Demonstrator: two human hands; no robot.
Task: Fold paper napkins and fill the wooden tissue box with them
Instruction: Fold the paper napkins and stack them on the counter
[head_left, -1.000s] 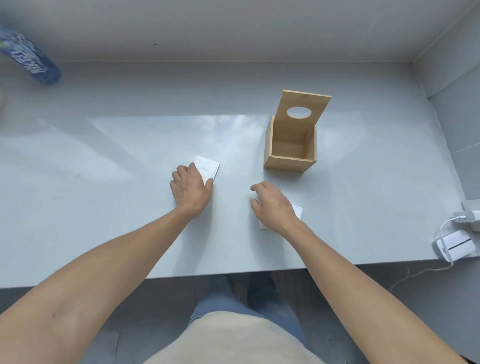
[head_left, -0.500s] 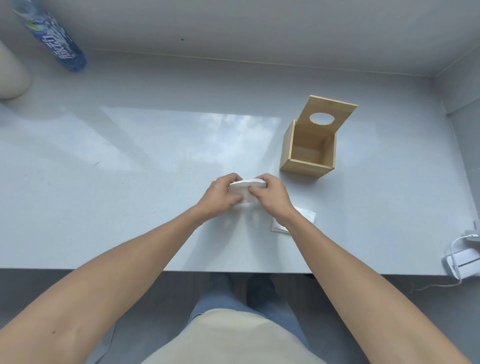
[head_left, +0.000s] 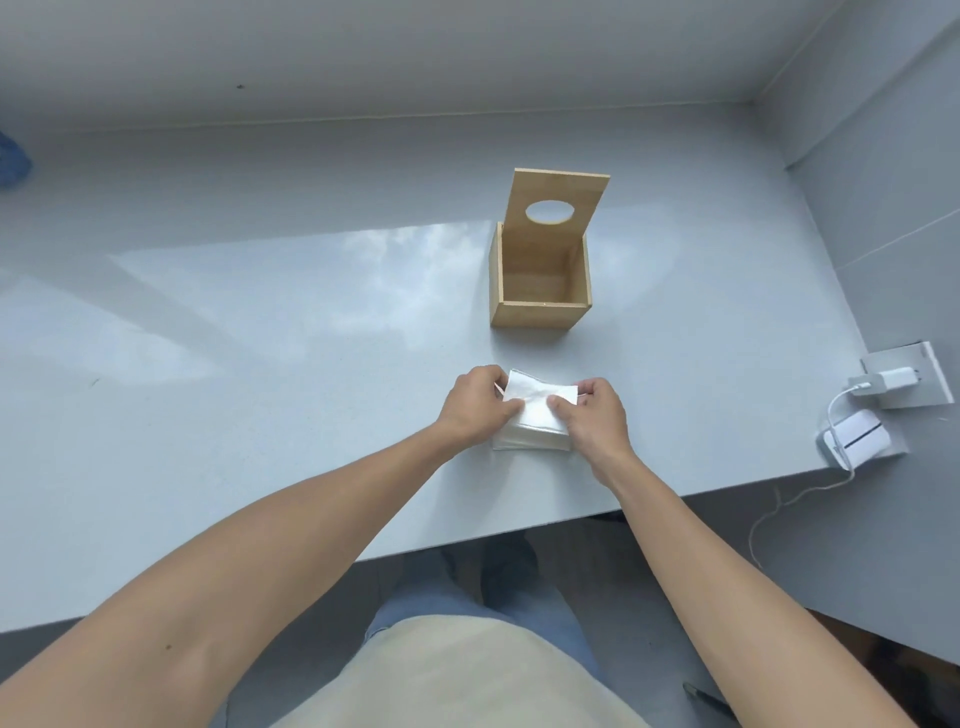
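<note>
A stack of white folded paper napkins (head_left: 535, 415) lies on the grey table (head_left: 260, 364) near its front edge. My left hand (head_left: 475, 402) grips the stack's left side and my right hand (head_left: 595, 415) grips its right side, thumbs pressed on the top napkin. The wooden tissue box (head_left: 540, 283) stands open just beyond the stack, its hinged lid with an oval hole tilted up at the back. The box's inside looks bare.
A white charger plugged into a socket plate (head_left: 906, 382) and a small white device (head_left: 854, 439) with a cable sit at the table's right edge. A blue object (head_left: 13, 158) shows at the far left edge. Grey walls bound the back and right.
One second ago each hand lay flat on a separate napkin pile. The hands then brought the napkins together, and now both hold one combined stack in front of the box.
</note>
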